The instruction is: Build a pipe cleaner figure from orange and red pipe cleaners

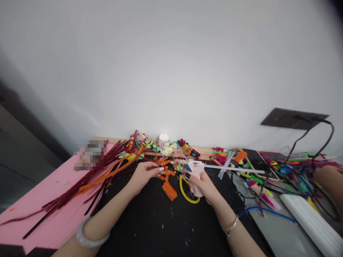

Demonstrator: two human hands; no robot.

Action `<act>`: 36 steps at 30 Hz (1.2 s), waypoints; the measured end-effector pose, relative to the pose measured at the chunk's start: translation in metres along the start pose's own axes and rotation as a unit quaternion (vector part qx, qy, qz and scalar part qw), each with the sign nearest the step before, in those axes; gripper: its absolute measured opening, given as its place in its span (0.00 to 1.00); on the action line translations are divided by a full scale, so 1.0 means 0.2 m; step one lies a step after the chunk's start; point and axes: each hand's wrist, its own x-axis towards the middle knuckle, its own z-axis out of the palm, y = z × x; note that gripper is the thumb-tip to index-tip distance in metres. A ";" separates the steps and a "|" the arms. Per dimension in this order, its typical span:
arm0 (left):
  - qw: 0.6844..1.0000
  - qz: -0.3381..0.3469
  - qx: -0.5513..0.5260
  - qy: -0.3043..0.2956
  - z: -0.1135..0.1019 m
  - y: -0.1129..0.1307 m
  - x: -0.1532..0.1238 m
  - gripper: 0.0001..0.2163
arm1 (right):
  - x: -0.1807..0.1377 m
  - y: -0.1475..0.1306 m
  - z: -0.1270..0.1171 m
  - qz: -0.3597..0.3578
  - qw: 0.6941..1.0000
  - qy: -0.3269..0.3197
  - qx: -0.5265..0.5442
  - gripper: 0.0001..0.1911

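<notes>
In my right hand (201, 186) is a pale pink glue gun (197, 172), its nozzle end pointing left and decorated with colourful bits. A long clear glue stick (235, 168) runs out of its back to the right. My left hand (147, 174) is closed, fingertips pinched at small orange fuzzy pieces (167, 175) that look like pipe cleaner. An orange fuzzy block (169, 191) hangs or lies just below them. A yellow ring-shaped pipe cleaner or cord (184, 195) lies beneath the glue gun on the black mat (150, 221).
Dark red pipe cleaners (69, 189) and orange ones (107, 175) lie on the pink surface (34, 221) at left. A white paper cup (163, 141) stands by the wall among colourful figures. At right are a phone (258, 163), a white keyboard (308, 221), cables and another person's arm (328, 184).
</notes>
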 end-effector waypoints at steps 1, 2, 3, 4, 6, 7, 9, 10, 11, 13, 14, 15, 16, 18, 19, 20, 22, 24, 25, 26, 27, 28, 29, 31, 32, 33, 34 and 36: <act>1.000 -0.007 -0.007 0.001 0.00 0.00 0.00 0.12 | 0.00 0.00 0.00 0.008 1.000 -0.008 -0.008 0.22; 1.000 -0.011 -0.010 0.001 0.00 0.01 -0.01 0.13 | 0.00 0.00 0.00 0.013 1.000 -0.016 -0.013 0.21; 1.000 -0.012 -0.008 -0.001 0.01 0.01 -0.01 0.14 | 0.00 0.00 0.00 0.015 1.000 -0.022 -0.015 0.21; 1.000 -0.011 -0.002 -0.005 0.01 0.02 -0.01 0.14 | 0.00 0.00 0.00 0.015 0.999 -0.028 -0.015 0.20; 1.000 -0.010 0.010 -0.013 0.01 0.02 -0.02 0.14 | 0.00 0.01 0.00 0.011 0.999 -0.039 -0.014 0.18; 1.000 -0.011 0.012 -0.016 0.01 0.02 -0.02 0.13 | 0.00 0.01 0.00 0.009 0.999 -0.043 -0.013 0.18; 1.000 -0.014 0.001 -0.015 0.02 0.02 -0.02 0.11 | 0.00 0.01 -0.01 0.008 0.999 -0.046 -0.013 0.18; 1.000 -0.017 -0.007 -0.013 0.02 0.02 -0.02 0.10 | 0.00 0.01 -0.01 0.008 0.999 -0.047 -0.015 0.18; 1.000 -0.020 -0.015 -0.013 0.02 0.02 -0.02 0.09 | 0.00 0.01 -0.01 0.007 0.999 -0.049 -0.018 0.18; 0.999 -0.024 -0.027 -0.014 0.02 0.02 -0.02 0.07 | 0.00 0.02 -0.01 0.003 0.998 -0.053 -0.024 0.18; 0.999 -0.025 -0.031 -0.014 0.03 0.02 -0.02 0.07 | 0.00 0.02 0.00 0.001 0.998 -0.054 -0.027 0.18; 0.999 -0.025 -0.035 -0.014 0.03 0.02 -0.02 0.07 | 0.00 0.02 0.00 0.001 0.998 -0.052 -0.030 0.18; 0.999 -0.024 -0.039 -0.012 0.03 0.02 -0.02 0.07 | 0.00 0.03 0.00 0.003 0.998 -0.048 -0.032 0.18; 0.999 -0.024 -0.042 -0.009 0.02 0.02 -0.02 0.07 | 0.00 0.02 0.01 0.010 0.999 -0.039 -0.035 0.17; 0.999 -0.024 -0.041 -0.010 0.02 0.03 -0.02 0.06 | 0.00 0.02 0.01 0.013 0.999 -0.037 -0.036 0.17; 0.999 -0.025 -0.037 -0.011 0.02 0.03 -0.02 0.06 | 0.00 0.02 0.01 0.016 0.999 -0.035 -0.035 0.17; 0.999 -0.025 -0.027 -0.014 0.02 0.04 -0.02 0.06 | 0.00 0.02 0.01 0.016 0.999 -0.037 -0.033 0.15; 0.999 -0.024 -0.017 -0.017 0.02 0.04 -0.03 0.06 | 0.00 0.01 0.02 0.015 0.999 -0.041 -0.028 0.14; 0.999 -0.023 -0.015 -0.017 0.03 0.04 -0.03 0.06 | 0.00 0.01 0.02 0.016 0.999 -0.043 -0.025 0.14; 0.999 -0.022 -0.015 -0.018 0.03 0.04 -0.03 0.06 | 0.00 0.02 0.02 0.018 0.999 -0.044 -0.024 0.13; 0.999 -0.021 -0.017 -0.017 0.03 0.04 -0.03 0.06 | 0.00 0.02 0.02 0.020 0.999 -0.044 -0.023 0.13; 0.999 -0.021 -0.020 -0.016 0.03 0.04 -0.03 0.07 | 0.00 0.02 0.02 0.021 0.999 -0.043 -0.024 0.14; 0.999 -0.021 -0.023 -0.015 0.03 0.04 -0.03 0.07 | 0.00 0.02 0.02 0.021 0.999 -0.042 -0.025 0.14; 0.999 -0.020 -0.024 -0.012 0.03 0.04 -0.03 0.08 | 0.00 0.02 0.02 0.021 0.999 -0.041 -0.025 0.14; 1.000 -0.019 -0.021 -0.010 0.03 0.04 -0.03 0.09 | 0.00 0.02 0.01 0.022 0.999 -0.041 -0.024 0.14; 1.000 -0.018 -0.017 -0.010 0.03 0.04 -0.03 0.10 | 0.00 0.02 0.01 0.023 0.999 -0.041 -0.022 0.14; 1.000 -0.017 -0.012 -0.011 0.03 0.04 -0.03 0.11 | 0.00 0.02 0.01 0.025 0.999 -0.041 -0.021 0.14; 1.000 -0.017 -0.005 -0.015 0.03 0.05 -0.03 0.11 | 0.00 0.01 0.01 0.028 0.999 -0.041 -0.023 0.14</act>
